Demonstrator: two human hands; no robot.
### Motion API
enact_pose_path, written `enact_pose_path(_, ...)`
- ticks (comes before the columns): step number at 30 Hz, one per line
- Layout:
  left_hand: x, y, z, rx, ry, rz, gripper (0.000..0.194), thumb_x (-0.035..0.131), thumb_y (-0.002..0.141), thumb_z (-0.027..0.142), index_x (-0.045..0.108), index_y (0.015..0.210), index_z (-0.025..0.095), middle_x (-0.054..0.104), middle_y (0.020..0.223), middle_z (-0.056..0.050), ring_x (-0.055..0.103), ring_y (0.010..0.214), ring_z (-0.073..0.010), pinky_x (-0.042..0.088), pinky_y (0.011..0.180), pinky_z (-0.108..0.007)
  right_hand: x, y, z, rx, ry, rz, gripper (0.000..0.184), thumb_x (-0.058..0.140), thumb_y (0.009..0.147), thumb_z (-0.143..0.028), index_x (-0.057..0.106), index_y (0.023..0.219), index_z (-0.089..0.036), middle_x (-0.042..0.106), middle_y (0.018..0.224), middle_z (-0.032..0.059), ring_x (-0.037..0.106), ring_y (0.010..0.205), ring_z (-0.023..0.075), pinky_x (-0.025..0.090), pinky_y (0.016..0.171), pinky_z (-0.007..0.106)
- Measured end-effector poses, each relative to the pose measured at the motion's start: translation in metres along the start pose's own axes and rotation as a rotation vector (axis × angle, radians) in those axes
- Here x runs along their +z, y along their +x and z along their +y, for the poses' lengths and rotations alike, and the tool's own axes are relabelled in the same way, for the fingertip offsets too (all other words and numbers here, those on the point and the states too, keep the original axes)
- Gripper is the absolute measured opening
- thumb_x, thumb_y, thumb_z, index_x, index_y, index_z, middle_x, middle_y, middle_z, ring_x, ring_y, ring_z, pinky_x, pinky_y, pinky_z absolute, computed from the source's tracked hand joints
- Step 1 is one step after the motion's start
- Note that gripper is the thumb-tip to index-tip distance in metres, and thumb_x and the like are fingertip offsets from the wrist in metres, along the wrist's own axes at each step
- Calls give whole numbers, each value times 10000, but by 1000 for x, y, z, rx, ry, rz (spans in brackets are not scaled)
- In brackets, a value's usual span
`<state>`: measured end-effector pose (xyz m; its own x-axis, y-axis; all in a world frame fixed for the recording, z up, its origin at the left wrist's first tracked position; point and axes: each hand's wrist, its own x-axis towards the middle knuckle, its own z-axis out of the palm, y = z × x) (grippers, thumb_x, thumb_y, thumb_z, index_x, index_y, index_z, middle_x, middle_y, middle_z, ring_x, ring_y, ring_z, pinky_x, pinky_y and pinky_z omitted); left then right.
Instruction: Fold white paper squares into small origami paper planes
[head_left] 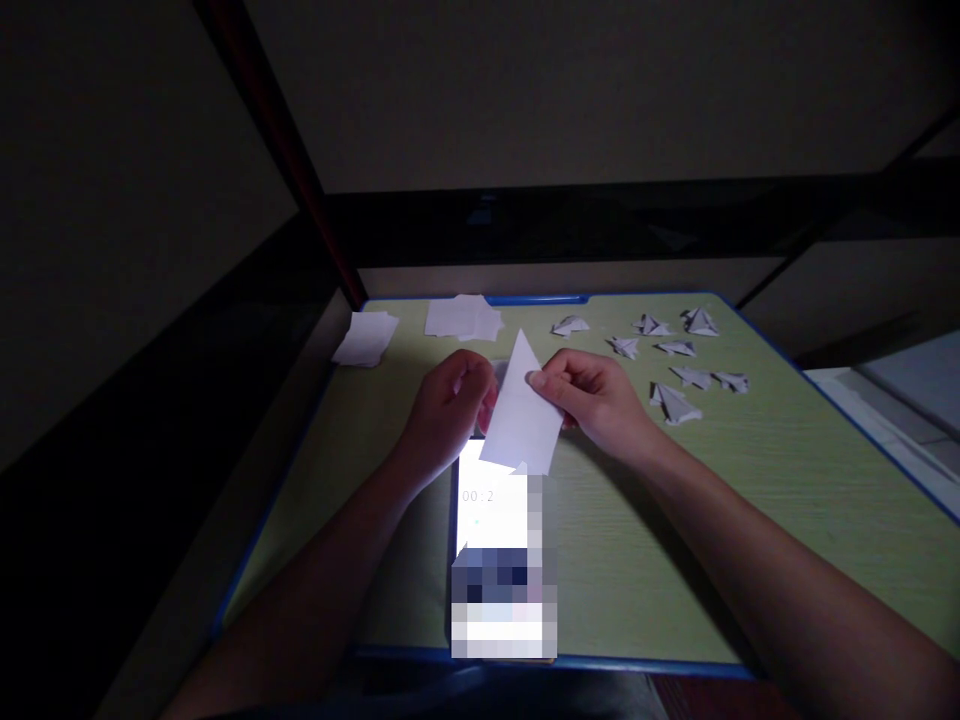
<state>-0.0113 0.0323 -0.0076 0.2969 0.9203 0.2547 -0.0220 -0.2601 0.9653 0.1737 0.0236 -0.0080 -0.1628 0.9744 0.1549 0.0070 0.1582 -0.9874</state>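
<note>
A white sheet of paper [517,415], folded to a point at its top, is held up over the middle of the table. My right hand [596,400] pinches its right edge, thumb on the front face and fingers behind. Close by its left edge is my left hand [454,405], with the fingers curled in; whether they grip the paper is hidden. Below the paper lies a phone [495,520] with a bright screen showing timer digits, partly blurred out.
Toward the back left of the green table [360,540] lie a stack of white paper [366,338] and a second stack [461,317]. Several small folded paper pieces [675,402] are spread at the back right. White boxes or boards [900,400] sit beyond the right edge.
</note>
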Motion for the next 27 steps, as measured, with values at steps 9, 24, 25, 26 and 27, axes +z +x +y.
enact_pose_path(9,6,-1,6,-15,-16,9,326,525,914,334,456,629,190,451,476,66,404,402,-39,343,411,-186,0,-1,0,2,-6,-5,347,714,806,-419,554,611,-181,462,441,-62,368,391,55,238,375,216)
enact_pose_path(24,9,0,10,-35,155,-16,171,569,818,318,545,734,171,503,616,38,452,527,-73,338,445,-206,2,-3,-2,-19,-4,20,338,697,815,-399,554,600,-179,456,429,-64,365,394,55,237,383,210)
enact_pose_path(25,10,-1,11,-30,180,-32,178,567,813,297,532,695,170,490,607,40,449,543,-73,342,466,-207,2,-3,-2,-18,4,15,341,694,818,-406,554,605,-179,456,432,-64,365,395,55,241,384,211)
enact_pose_path(26,11,-2,12,-27,192,-45,193,561,811,282,512,661,169,476,599,43,441,551,-72,344,482,-208,2,-4,-1,-16,15,12,344,692,822,-412,553,610,-180,457,435,-65,367,397,56,246,385,211)
enact_pose_path(27,12,-3,12,-26,190,-53,210,554,809,275,493,638,170,464,593,46,430,549,-71,342,490,-210,2,-4,-1,-15,25,11,348,688,825,-418,551,612,-180,458,439,-65,368,400,56,249,385,211)
